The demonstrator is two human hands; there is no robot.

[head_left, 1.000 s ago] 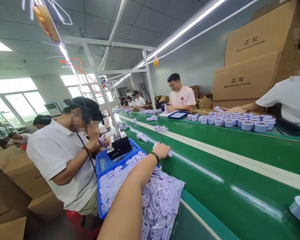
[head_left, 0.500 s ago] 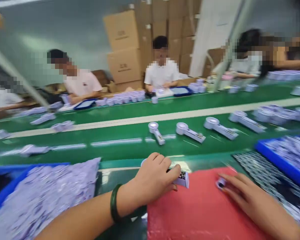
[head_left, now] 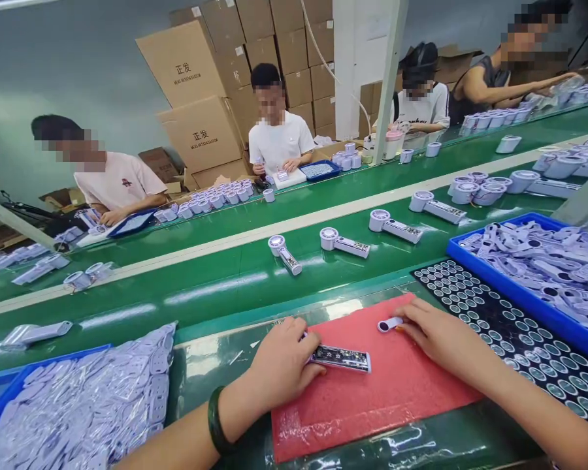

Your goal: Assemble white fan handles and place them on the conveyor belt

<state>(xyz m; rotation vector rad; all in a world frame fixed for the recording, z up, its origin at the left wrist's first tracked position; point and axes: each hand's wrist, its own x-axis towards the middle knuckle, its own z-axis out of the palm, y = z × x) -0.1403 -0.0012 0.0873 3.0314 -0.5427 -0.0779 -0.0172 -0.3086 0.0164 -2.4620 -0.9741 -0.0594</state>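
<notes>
My left hand [head_left: 281, 362], with a dark green bangle at the wrist, is closed around a lilac handheld fan [head_left: 342, 358]. Its handle points right with the circuit board showing, while my fingers hide the fan head. Over the far right part of the red mat [head_left: 353, 414], my right hand [head_left: 441, 336] pinches a small lilac plastic cover [head_left: 389, 324]. A dark oval shows at the cover's free end. The two pieces are apart.
Bagged lilac parts [head_left: 98, 398] lie at left. At right are a sheet of round stickers [head_left: 514, 333] and a blue tray [head_left: 453, 248] of lilac covers. Several fans [head_left: 345, 245] lie on the green belt [head_left: 215, 287]. Co-workers sit across it, before stacked cartons [head_left: 191, 124].
The view has swung right and sharpened. More of the fan handle now shows beyond my left hand, circuit side up. My right hand still pinches the cover, now pointing left.
</notes>
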